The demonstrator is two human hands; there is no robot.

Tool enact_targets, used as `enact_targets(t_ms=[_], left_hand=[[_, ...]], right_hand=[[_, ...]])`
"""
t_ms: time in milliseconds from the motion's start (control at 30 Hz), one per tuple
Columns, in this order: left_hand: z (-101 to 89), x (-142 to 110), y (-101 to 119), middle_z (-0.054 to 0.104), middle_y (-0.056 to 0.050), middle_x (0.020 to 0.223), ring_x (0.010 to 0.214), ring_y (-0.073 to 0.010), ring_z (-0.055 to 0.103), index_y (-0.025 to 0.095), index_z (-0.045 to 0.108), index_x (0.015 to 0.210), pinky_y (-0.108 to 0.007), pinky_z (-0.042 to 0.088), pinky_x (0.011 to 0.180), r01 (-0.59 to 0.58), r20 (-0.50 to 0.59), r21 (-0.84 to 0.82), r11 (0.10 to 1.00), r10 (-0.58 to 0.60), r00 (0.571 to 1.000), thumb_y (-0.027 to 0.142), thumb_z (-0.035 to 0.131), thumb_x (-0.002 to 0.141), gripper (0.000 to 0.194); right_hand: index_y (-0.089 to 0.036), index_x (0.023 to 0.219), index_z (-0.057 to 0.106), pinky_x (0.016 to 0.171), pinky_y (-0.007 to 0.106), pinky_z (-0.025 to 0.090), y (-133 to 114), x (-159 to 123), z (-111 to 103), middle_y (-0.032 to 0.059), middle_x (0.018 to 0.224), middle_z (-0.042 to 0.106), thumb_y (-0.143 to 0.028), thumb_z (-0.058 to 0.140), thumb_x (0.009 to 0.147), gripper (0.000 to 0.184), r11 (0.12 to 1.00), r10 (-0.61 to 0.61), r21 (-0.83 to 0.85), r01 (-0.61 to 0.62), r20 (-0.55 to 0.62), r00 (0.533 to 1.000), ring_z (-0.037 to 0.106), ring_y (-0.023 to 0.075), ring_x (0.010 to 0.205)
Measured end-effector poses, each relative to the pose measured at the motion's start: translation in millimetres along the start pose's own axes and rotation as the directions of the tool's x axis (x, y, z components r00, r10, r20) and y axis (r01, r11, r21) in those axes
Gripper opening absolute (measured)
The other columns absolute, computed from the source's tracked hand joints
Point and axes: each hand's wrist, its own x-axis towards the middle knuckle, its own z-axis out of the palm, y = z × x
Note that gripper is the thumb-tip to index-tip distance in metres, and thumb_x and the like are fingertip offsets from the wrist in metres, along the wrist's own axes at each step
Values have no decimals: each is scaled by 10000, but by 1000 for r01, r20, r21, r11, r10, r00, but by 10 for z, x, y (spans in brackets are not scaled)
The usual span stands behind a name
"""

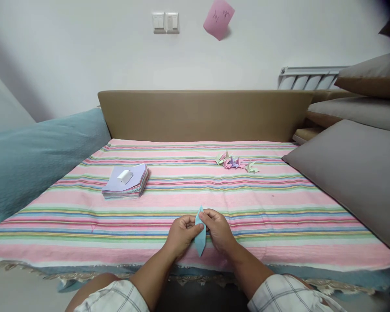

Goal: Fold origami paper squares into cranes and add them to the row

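A light blue piece of folded paper [200, 245], long and narrow with pointed ends, is held upright between both hands above the striped cloth. My left hand [181, 234] is closed on its left side, the thumb pressed across the front. On the other side my right hand [218, 229] pinches the paper near its upper part, thumb in front. The fingers behind the paper are partly hidden.
A stack of coloured paper sheets [126, 184] lies to the left with a small white object [125, 177] on top. Several small folded paper figures [232, 162] sit at the back right. Grey cushions [351, 173] border the right; a blue-covered bolster [45, 151] borders the left.
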Motion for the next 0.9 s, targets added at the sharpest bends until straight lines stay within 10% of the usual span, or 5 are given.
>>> enact_targets(t_ms=[500, 900], left_hand=[[13, -1, -11, 391, 72, 502, 477, -55, 333, 140, 558, 600, -188, 257, 472, -21, -4, 11, 1000, 21, 1000, 400, 788, 532, 354], [23, -6, -19, 357, 83, 496, 467, -53, 311, 158, 488, 554, -194, 239, 466, -38, 13, 62, 997, 37, 999, 361, 770, 546, 347]], right_hand=[[-168, 666, 574, 547, 228, 362, -64, -10, 4, -34, 589, 524, -444, 703, 676, 305, 998, -4, -61, 11, 100, 995, 439, 100, 559], [-179, 505, 447, 459, 218, 262, 33, 11, -20, -72, 466, 358, -484, 686, 675, 423, 998, 3, -66, -5, -36, 999, 298, 70, 470]])
